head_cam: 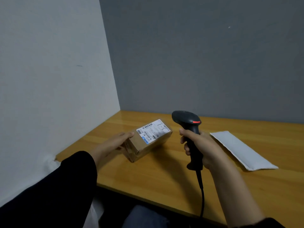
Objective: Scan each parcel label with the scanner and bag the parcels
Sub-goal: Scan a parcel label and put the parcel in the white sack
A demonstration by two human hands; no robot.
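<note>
So you're at the scan step here, nothing bagged as far as I can tell. The parcel (148, 146) is a small cardboard box sitting on the desk (164, 178) toward the back left corner, not far from the left wall. Its long axis runs on a diagonal, near end pointing at the desk's front left, far end at the back right. The label (153, 130) is face up on the far half of the top, with its print running along that same diagonal. Your left hand (115, 142) lies against the box's left end, fingers pretty straight and close together, more steadying it than gripping. Your right hand (200, 145) is wrapped tight around the handle of the scanner (191, 127), which is held up off the desk just right of the box, handle roughly upright, cable (202, 195) dropping off the front edge. The nose points away from you and a bit left, passing over the far end of the box rather than down onto it, and I can't see any scan line on the label. So my guess is the next move is to tip the nose down and left until it's squarely on one of the barcodes, keep the box from sliding with that left hand, then pull the trigger. The white padded bag (241, 150) is lying flat over by the right side of the desk, well apart from the box, so bagging means bringing the two together after.
</note>
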